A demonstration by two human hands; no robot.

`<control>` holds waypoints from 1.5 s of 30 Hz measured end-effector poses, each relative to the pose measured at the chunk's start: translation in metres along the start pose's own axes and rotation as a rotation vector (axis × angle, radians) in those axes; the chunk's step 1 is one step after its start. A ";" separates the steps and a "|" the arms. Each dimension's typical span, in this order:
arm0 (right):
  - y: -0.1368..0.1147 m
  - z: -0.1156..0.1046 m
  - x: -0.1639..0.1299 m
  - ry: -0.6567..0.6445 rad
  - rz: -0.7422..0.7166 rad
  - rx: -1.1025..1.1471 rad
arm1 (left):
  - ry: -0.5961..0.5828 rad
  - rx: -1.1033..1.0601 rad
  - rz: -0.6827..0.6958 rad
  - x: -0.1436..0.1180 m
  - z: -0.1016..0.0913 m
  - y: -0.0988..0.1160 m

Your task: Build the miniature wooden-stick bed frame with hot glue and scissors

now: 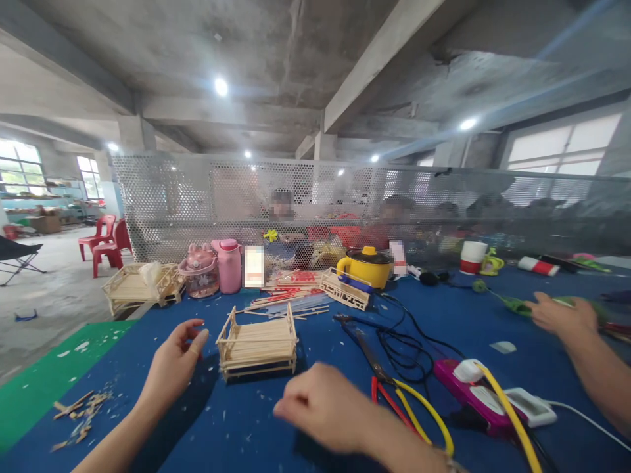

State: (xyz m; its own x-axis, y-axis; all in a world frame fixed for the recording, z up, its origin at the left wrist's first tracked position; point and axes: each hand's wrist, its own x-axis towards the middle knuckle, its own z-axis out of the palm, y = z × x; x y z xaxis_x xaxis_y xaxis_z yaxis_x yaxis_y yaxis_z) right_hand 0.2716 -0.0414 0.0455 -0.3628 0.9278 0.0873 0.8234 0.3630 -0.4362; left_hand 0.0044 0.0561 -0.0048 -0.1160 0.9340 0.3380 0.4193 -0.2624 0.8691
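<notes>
A small bed-shaped model (pixel 257 340) made of thin wooden sticks stands upright on the blue tabletop (pixel 231 427), between my two hands. My left hand (pixel 177 358) hovers just left of it, fingers loosely bent and apart, with nothing visible in them. To the right and nearer to me, my right hand (pixel 328 407) is closed with thumb and fingers together; whatever it may hold is hidden. Neither hand touches the model. Loose wooden sticks (pixel 296 313) lie behind it. Pliers with red and yellow handles (pixel 377 368) rest beyond my right hand.
Another stick model (pixel 133 286), a pink flask (pixel 229 266) and a yellow pot (pixel 367 268) line the back, before a perforated metal screen (pixel 246 180). At right are a purple power strip (pixel 473 394), cables and another person's hand (pixel 566 315). Stick scraps (pixel 81 410) lie at left.
</notes>
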 end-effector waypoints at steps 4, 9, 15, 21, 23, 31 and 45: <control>0.062 -0.052 -0.014 0.198 0.351 -0.216 | 0.110 -0.055 -0.037 0.001 -0.005 0.008; 0.105 -0.040 -0.051 0.184 0.559 -0.383 | 0.091 -0.081 -0.015 -0.005 -0.002 0.015; 0.081 0.014 -0.080 0.256 0.401 -0.440 | 0.069 -0.076 -0.025 -0.009 0.000 0.015; 0.098 -0.020 -0.023 0.168 0.536 -0.510 | 0.109 -0.098 -0.015 -0.010 0.000 0.018; 0.114 -0.027 0.001 0.132 0.577 -0.504 | 0.123 -0.102 0.004 -0.013 0.000 0.022; 0.103 -0.046 0.019 0.332 0.654 -0.462 | 0.156 -0.091 0.157 -0.026 -0.001 0.029; -0.003 -0.051 -0.073 0.204 0.434 0.999 | -0.525 -0.604 0.039 -0.079 0.029 0.123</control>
State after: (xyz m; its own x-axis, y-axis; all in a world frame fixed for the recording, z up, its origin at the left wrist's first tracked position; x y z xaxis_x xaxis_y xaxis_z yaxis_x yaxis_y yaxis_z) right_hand 0.3179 -0.1061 0.0860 0.0258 0.9896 -0.1417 0.1072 -0.1437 -0.9838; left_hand 0.0916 -0.0429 0.0652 0.3908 0.8740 0.2888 -0.1632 -0.2430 0.9562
